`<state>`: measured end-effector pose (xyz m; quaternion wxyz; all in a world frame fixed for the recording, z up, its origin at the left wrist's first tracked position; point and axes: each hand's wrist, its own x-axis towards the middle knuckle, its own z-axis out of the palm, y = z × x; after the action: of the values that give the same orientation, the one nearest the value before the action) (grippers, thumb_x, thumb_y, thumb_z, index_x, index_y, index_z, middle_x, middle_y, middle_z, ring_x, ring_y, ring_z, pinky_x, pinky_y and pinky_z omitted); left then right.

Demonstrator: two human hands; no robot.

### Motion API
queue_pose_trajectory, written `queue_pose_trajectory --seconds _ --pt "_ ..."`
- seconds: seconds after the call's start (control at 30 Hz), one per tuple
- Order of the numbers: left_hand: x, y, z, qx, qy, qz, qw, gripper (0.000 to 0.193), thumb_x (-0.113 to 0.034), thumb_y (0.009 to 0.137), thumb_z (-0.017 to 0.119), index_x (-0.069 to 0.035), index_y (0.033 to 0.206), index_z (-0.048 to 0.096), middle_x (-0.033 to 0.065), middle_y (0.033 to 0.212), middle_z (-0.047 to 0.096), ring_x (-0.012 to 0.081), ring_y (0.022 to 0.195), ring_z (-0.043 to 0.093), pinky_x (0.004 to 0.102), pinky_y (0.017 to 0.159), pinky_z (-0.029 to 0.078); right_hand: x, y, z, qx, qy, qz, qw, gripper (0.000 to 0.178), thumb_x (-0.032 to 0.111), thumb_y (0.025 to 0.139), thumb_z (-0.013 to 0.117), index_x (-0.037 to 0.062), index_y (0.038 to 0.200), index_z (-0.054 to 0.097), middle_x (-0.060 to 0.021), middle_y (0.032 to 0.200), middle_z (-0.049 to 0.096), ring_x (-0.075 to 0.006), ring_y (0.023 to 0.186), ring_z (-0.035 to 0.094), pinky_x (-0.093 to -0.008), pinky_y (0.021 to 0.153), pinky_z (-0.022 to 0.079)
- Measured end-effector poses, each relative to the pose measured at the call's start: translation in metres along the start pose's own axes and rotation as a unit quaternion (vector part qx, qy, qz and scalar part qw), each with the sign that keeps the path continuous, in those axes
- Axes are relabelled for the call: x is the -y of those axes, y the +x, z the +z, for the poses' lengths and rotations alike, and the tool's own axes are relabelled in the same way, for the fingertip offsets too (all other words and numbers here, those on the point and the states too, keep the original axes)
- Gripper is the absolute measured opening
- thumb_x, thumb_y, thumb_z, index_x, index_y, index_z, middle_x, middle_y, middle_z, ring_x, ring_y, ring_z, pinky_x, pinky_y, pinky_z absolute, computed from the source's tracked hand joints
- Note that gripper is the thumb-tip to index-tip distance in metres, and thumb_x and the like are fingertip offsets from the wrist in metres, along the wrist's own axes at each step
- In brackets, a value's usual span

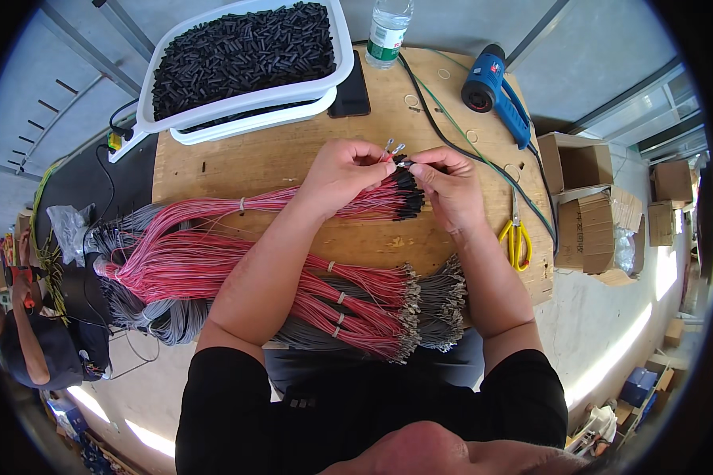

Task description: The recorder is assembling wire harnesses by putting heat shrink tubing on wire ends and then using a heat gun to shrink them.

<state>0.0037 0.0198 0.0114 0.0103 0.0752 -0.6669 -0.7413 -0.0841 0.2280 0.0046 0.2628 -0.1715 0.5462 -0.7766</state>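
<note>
My left hand (341,172) is closed, pinching red wires whose bare metal terminals (390,147) stick up past the fingertips. Close beside it, my right hand (453,188) has thumb and forefinger pressed together at a small black sleeve (406,164) by the wire ends. The fingers partly hide whether the sleeve sits on a wire. Under both hands lies a tied bundle of red wires (281,199), its ends covered with black sleeves (409,198). Nearer to me, more red wire bundles (348,305) with bare metal terminals lie over grey wires (444,305).
A white tray (343,47) full of short black sleeves stands at the back left, stacked on another. Beside it are a dark phone (348,93) and a water bottle (388,36). A blue heat gun (495,91) and yellow-handled scissors (516,241) lie right, near cardboard boxes (586,226).
</note>
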Motion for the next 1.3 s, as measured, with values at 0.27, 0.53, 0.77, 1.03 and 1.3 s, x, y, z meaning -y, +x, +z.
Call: queue_pose_trajectory --seconds 0.27,0.53,0.77,1.03,1.3 --pt "-0.003 -0.002 0.002 -0.002 -0.015 -0.01 1.0 0.025 -0.012 0.095 0.08 0.008 0.109 0.076 0.0044 0.083 0.072 0.0081 0.072 0.063 0.0251 0.064 0.05 0.0 0.0 -0.003 0.011 -0.018 -0.022 1.0 0.014 -0.005 0.096 0.075 -0.0002 0.108 0.078 -0.007 0.098 0.08 -0.0025 0.071 0.062 -0.0176 0.059 0.044" --pt "0.0 0.0 0.0 0.006 -0.003 -0.006 1.0 0.026 -0.015 0.095 0.08 0.008 0.106 0.077 0.0038 0.08 0.071 0.0076 0.069 0.061 0.0247 0.062 0.047 0.003 -0.003 0.003 0.016 -0.041 -0.041 0.998 0.015 -0.006 0.096 0.074 -0.0007 0.109 0.079 -0.0078 0.102 0.08 -0.0052 0.082 0.068 -0.0187 0.067 0.05" --pt "0.003 0.001 0.001 -0.003 -0.015 0.012 1.0 0.027 -0.017 0.096 0.081 0.007 0.107 0.077 0.0062 0.085 0.075 0.0084 0.075 0.065 0.025 0.067 0.051 0.001 0.0 -0.002 -0.012 -0.025 -0.059 0.998 0.018 -0.009 0.094 0.074 -0.0012 0.11 0.078 -0.0069 0.1 0.078 -0.0068 0.083 0.067 -0.0212 0.074 0.054" --pt "0.002 0.001 -0.002 -0.007 0.072 0.018 0.997 0.018 -0.009 0.098 0.077 0.006 0.109 0.076 0.0042 0.093 0.074 0.0079 0.084 0.067 0.0233 0.076 0.054 0.012 0.005 -0.01 0.048 0.15 0.104 0.982 0.017 0.009 0.105 0.068 -0.0022 0.116 0.071 -0.0098 0.099 0.075 -0.0057 0.064 0.049 -0.0184 0.053 0.035" --pt "-0.001 0.0 -0.001 0.002 0.071 0.016 0.997 0.017 -0.009 0.098 0.077 0.006 0.106 0.076 0.003 0.09 0.073 0.0073 0.081 0.065 0.0235 0.073 0.052 0.005 0.007 -0.014 0.061 0.152 0.121 0.979 0.018 0.013 0.107 0.067 -0.0022 0.116 0.071 -0.0101 0.096 0.075 -0.0048 0.062 0.045 -0.0182 0.05 0.031"
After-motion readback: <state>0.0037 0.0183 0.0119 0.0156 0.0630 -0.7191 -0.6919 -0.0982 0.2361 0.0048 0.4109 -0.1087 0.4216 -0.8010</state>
